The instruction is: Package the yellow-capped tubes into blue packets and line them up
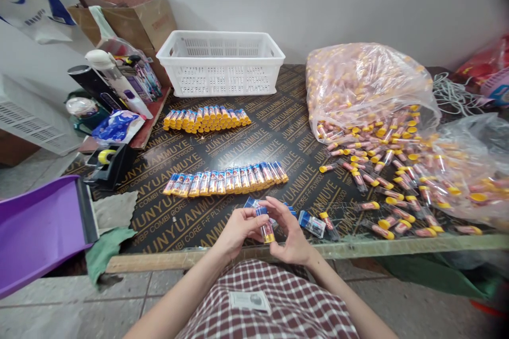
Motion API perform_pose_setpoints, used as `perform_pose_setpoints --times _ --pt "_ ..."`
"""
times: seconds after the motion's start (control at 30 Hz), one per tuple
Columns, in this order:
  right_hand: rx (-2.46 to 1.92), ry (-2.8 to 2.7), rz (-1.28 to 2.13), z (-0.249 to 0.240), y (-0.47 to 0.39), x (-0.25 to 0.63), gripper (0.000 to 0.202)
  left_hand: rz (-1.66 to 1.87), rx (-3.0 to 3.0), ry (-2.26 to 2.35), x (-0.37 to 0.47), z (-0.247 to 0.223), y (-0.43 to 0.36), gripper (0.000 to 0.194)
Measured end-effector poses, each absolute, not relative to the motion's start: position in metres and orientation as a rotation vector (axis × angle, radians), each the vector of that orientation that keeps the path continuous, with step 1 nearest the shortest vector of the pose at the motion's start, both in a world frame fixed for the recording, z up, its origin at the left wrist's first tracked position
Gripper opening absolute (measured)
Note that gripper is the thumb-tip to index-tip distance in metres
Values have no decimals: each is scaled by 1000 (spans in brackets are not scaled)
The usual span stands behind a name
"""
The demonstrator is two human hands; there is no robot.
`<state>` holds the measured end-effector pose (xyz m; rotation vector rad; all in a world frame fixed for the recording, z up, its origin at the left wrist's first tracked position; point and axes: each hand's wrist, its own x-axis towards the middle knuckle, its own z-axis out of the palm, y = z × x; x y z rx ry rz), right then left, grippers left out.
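Close to the table's front edge, a small clear tube point(265, 229) with a yellow cap and a blue-topped label is held tilted between both hands. My left hand point(240, 230) pinches it near the blue end with thumb and fingers. My right hand point(292, 235) curls around its other side, thumb by the yellow cap and fingertips near the blue end. Partly hidden behind the fingers lie blue labels. Right of my right hand are a flat blue-and-clear label packet point(312, 223) and an uncapped-looking tube with a yellow end point(329, 224).
Beyond the hands lies a row of labelled tubes point(226, 181), with a stacked pile of tubes point(207, 118) behind. A white basket point(220, 77) stands at the back. Many unlabelled tubes spill from a plastic bag point(366, 79) on the right. At left are a tape dispenser point(109, 164) and purple dustpan point(43, 228).
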<state>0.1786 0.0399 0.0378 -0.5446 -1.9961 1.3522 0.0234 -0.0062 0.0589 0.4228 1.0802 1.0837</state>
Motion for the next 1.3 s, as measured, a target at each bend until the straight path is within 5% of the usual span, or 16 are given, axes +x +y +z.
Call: perform_pose_setpoints --times 0.43,0.7,1.07,1.3 --pt "-565 -2077 1228 41 52 180 87 1103 474 1185 22 52 -4 42" --pt "-796 -2267 805 34 176 180 81 601 1379 2250 0 8 7 32" --pt "-854 -2582 661 32 209 185 87 676 1496 2245 -5 -7 4 18" --pt "-1503 -2410 360 21 228 279 38 958 1391 1965 -10 -16 -4 17"
